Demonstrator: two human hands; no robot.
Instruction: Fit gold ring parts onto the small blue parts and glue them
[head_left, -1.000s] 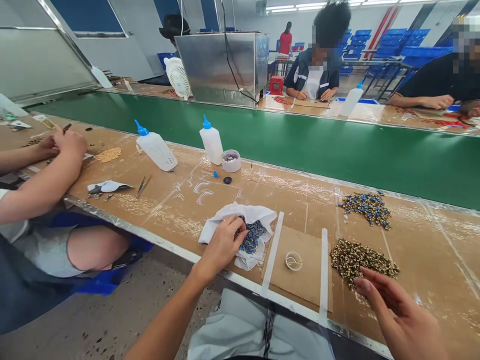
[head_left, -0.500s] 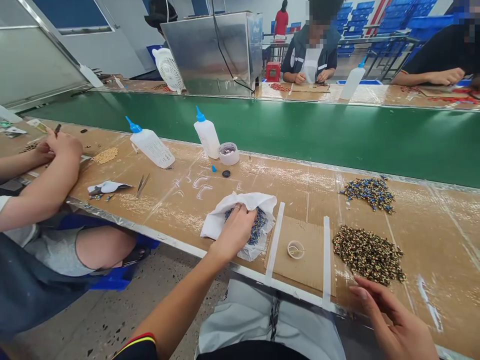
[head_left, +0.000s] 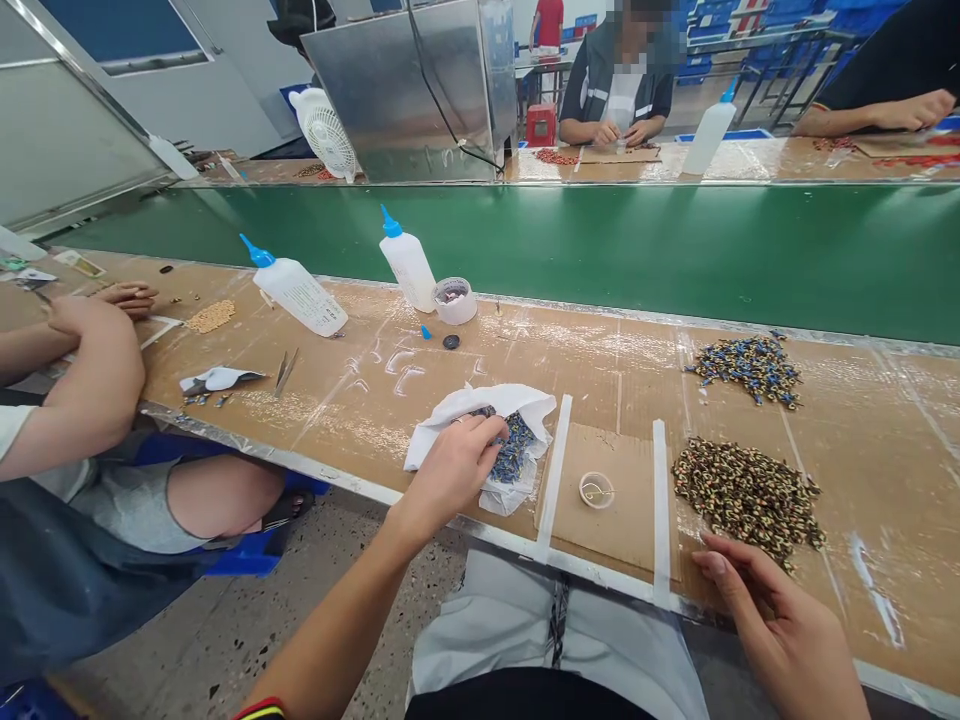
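Left hand [head_left: 456,462] palm-down over blue pieces [head_left: 516,448], right hand [head_left: 784,612] half-curled beside dark pile [head_left: 746,495], grips unclear

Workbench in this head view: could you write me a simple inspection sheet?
Surface: brown cardboard-like bench covering, shiny in patches.
Job's things: small blue pieces on crumpled white wrapping; dark-and-gold pile; blue-and-gold pile; small round clear cup.
Clutter: white plastic bottle with blue nozzle, clear tape roll, metal tweezers.
Hands: left hand at the blue pieces, grasp unclear; right hand beside the dark-and-gold pile.
Cables: black cable along silvery metal box.
Surroundings: long green strip; people opposite.
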